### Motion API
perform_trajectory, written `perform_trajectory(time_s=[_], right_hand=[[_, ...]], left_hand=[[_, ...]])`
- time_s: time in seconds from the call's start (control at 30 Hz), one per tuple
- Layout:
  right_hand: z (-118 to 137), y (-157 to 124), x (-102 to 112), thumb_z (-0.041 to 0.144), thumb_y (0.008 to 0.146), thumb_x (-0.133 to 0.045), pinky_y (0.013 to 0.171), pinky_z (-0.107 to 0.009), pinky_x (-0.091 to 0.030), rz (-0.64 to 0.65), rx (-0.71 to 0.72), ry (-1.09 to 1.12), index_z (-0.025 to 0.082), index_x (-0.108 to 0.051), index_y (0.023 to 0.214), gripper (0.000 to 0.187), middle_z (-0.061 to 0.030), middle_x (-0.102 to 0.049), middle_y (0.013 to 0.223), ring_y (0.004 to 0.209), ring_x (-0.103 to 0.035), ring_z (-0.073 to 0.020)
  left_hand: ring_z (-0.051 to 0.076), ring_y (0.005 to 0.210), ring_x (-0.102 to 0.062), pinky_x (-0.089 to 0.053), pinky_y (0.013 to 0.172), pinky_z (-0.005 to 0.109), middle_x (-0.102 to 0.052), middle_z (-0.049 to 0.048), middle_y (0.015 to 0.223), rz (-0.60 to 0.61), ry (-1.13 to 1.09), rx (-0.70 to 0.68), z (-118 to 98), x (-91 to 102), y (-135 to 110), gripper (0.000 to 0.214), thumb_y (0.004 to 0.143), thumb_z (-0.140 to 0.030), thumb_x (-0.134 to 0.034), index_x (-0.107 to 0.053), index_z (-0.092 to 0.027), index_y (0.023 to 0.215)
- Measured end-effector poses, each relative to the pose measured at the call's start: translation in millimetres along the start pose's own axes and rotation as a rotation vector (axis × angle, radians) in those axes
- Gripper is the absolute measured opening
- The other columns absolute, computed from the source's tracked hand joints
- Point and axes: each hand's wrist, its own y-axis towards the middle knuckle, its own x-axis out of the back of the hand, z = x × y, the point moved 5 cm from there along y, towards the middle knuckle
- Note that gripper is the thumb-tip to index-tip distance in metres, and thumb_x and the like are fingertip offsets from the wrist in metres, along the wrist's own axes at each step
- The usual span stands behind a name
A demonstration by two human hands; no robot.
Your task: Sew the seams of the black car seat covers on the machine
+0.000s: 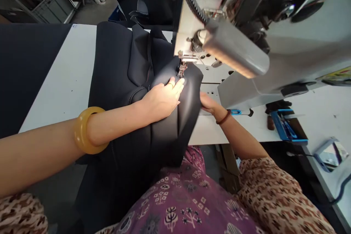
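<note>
A large black padded piece, perhaps a seat cover (pixel 112 62), spreads over the white table and hangs down over its front edge. My left hand (pixel 164 98) lies flat on it with fingers stretched out, the fingertips just in front of the presser foot (pixel 182 68) of a sewing machine (pixel 236 58). My right hand (pixel 210 103) is at the right edge of the black piece, its fingers partly hidden behind that edge. The fabric under the foot is lit by a lamp (pixel 237 49) on the machine head.
Blue-handled snips (pixel 236 112) lie right of my right wrist. Farther right are a blue box (pixel 293 128) with tools and a small framed mirror (pixel 331 154). More black pieces (pixel 153 0) hang behind the table. A grey crate (pixel 55 7) stands at the back left.
</note>
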Motion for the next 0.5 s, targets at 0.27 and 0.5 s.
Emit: perform_trajectory(time_s=[0.27, 0.5], right_hand=[[-129, -155, -19, 0.022, 0.059, -0.062, 0.052, -0.022, -0.049, 0.092, -0.336, 0.173, 0.017, -0.057, 0.062, 0.008, 0.0018, -0.061, 0.054, 0.050, -0.058, -0.0109], [-147, -212, -120, 0.034, 0.071, -0.060, 0.064, -0.027, -0.051, 0.572, -0.450, 0.311, 0.020, -0.057, 0.100, 0.033, -0.0023, -0.074, 0.086, 0.069, -0.069, -0.0167]], left_hand=[[0.034, 0.147, -0.009, -0.030, 0.112, 0.048, -0.014, 0.0260, 0.156, 0.060, -0.173, 0.072, -29, -10.5, -3, 0.056, 0.096, -0.015, -0.016, -0.020, 0.015, 0.142], [0.030, 0.146, -0.002, -0.015, 0.116, 0.051, -0.014, 0.0127, 0.160, 0.069, -0.268, 0.089, -36, -12.6, -7, 0.067, 0.090, -0.026, -0.014, -0.014, 0.009, 0.146]])
